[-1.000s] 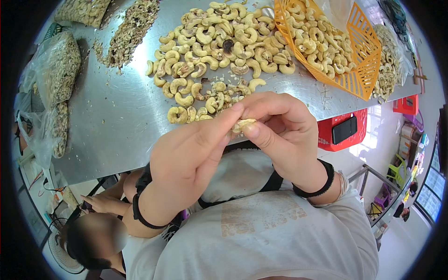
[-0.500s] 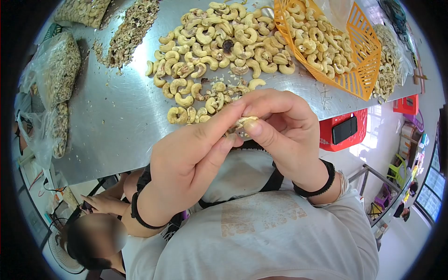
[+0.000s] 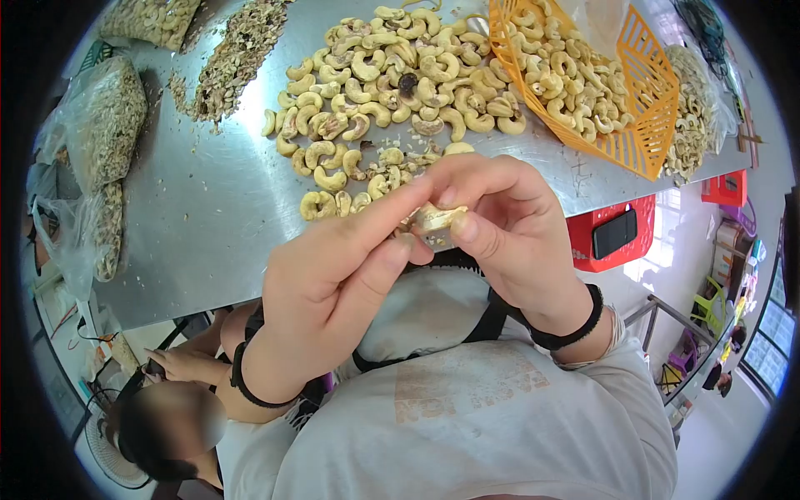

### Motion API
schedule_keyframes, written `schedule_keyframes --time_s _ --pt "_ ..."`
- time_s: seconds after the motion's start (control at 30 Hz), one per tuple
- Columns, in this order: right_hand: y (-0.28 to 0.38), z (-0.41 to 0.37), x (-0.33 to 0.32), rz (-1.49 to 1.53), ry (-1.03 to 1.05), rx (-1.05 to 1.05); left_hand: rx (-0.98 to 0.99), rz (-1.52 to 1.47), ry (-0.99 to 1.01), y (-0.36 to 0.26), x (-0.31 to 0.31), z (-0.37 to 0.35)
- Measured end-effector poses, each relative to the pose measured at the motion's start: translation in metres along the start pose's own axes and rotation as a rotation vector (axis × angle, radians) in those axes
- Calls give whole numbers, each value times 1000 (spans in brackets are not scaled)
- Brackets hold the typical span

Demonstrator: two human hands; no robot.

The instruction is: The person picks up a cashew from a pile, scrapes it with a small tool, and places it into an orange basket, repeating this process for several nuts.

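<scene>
Since the earlier frame both hands have edged up toward the cashew pile point(image 3: 392, 92), and the pale kernel point(image 3: 437, 218) shows more between the fingertips. The left hand point(image 3: 333, 283) pinches it with forefinger and thumb, and the right hand point(image 3: 500, 225) grips its other end (both closed on it), just below the pile at the desk point(image 3: 208, 208) edge. The orange basket point(image 3: 642, 92) sits right of the pile.
</scene>
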State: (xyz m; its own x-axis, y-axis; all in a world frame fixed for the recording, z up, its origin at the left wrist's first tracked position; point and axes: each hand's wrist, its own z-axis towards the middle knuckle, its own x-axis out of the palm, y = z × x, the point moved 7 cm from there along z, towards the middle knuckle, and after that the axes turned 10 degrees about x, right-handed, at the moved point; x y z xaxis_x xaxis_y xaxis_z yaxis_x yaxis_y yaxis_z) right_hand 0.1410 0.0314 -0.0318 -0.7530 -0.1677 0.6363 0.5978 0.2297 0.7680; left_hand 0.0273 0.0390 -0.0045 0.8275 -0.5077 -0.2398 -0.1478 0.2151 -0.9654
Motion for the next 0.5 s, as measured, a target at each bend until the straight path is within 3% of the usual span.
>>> schedule_keyframes --time_s 0.43,0.5 --pt "6 -1 2 -105 -3 -70 37 -55 8 1 5 -1" --pt "7 0 2 -113 1 -80 30 47 11 -1 4 0"
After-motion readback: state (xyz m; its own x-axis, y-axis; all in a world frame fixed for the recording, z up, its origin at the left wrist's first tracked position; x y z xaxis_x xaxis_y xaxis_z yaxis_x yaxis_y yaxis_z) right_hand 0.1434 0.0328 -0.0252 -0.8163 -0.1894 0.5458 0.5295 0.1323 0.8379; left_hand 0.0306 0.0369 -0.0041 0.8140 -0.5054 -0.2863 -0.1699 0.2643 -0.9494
